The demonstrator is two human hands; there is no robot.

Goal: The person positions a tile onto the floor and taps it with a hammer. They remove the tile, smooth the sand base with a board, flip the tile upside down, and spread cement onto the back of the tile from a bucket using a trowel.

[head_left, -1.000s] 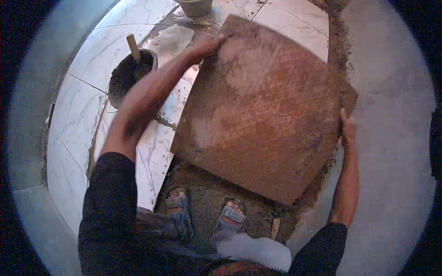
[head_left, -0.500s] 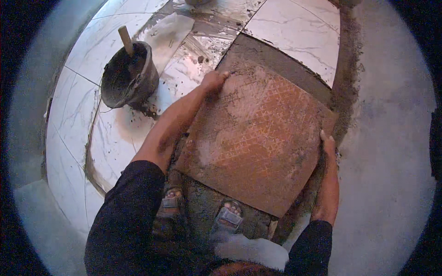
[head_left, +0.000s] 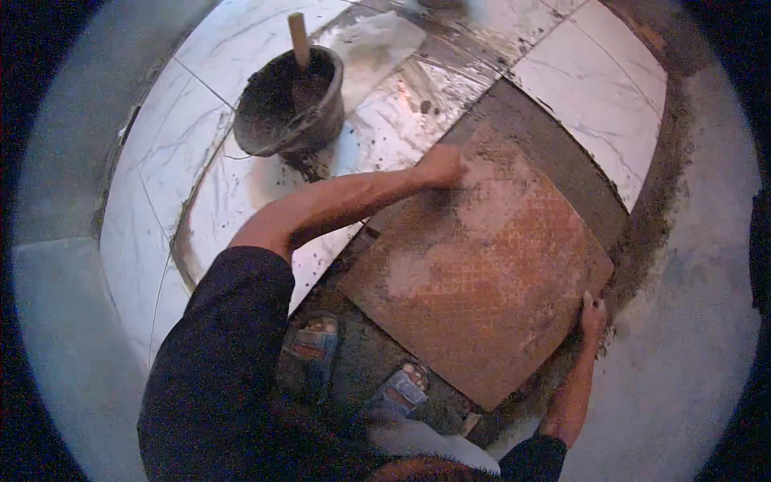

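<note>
A large square floor tile (head_left: 498, 281) shows its reddish-brown, grid-patterned back, with pale dusty patches on it. My left hand (head_left: 442, 166), slightly blurred, is closed at the tile's far left edge. At the right corner my right hand (head_left: 593, 316) grips the tile's side, its fingertips showing at the edge and the rest of the fingers hidden beneath. The tile lies over a bed of grey mortar (head_left: 522, 120), part of which shows beyond its far edge. My sandalled feet (head_left: 401, 390) are close to the tile's near edge.
A dark bucket (head_left: 293, 104) with a wooden handle (head_left: 299, 38) sticking out stands on white marbled tiles (head_left: 233, 201) at the left. Behind it lies a whitish sheet (head_left: 373, 52). A laid white tile (head_left: 594, 96) borders the mortar; grey wall (head_left: 691, 321) runs along the right.
The view has shifted, so the bucket and floor appear further right. My left elbow is bent more, and the left hand has moved inward along the tile's edge. The right hand keeps its hold.
</note>
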